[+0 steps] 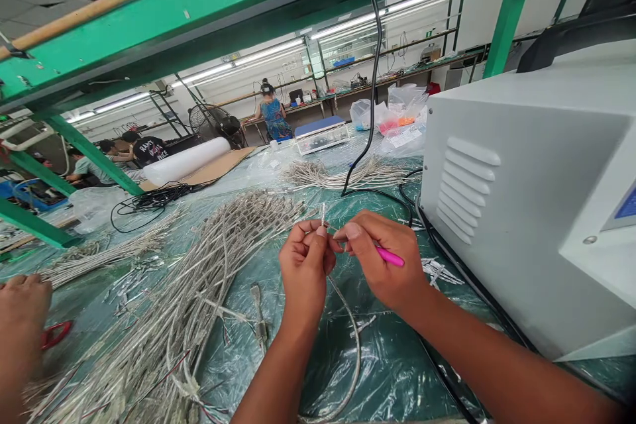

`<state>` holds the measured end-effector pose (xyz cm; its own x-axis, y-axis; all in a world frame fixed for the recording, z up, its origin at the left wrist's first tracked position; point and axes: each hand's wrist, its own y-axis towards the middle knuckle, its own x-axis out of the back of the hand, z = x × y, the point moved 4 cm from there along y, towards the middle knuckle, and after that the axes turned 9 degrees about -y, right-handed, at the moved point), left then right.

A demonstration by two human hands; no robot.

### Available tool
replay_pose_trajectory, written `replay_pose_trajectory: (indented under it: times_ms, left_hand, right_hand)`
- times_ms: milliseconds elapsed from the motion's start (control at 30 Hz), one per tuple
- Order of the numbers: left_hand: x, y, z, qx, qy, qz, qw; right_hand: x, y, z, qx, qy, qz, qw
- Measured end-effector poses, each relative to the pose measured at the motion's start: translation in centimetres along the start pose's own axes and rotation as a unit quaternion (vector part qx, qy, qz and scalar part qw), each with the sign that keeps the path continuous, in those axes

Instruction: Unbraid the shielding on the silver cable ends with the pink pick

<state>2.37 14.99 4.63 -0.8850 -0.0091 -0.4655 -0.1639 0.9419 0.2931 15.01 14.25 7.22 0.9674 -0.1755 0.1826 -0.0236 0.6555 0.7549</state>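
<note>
**Q:** What does each hand grasp?

**A:** The left hand (pixel 304 265) pinches the grey cable (pixel 355 338) just below its upright stripped end. The right hand (pixel 382 258) is closed around a pink tool (pixel 390 256), with thumb and forefinger meeting the left at that end. The cable's sheath loops down toward the wearer over the green mat (pixel 397 358).

**Q:** How far along does the work appear?

**A:** One cable is in hand. A large heap of cables (pixel 199 278) lies just to the left and a smaller bundle (pixel 342 174) beyond, so probably much remains. Which pile is finished cannot be told.

**Q:** And the surroundings?

**A:** A grey machine (pixel 521 199) stands to the right. A co-worker's hand (pixel 20 305) rests at the left edge, near red scissors (pixel 57 333).
</note>
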Motion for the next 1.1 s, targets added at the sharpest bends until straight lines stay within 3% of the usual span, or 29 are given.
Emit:
replay_pose_trajectory:
  times_ms: [1100]
  left_hand:
    - [0.06, -0.10, -0.26, -0.018, 0.030, -0.012, 0.999]
  right_hand:
    - [0.00, 0.14, -0.13, -0.007, 0.000, -0.013, 1.000]
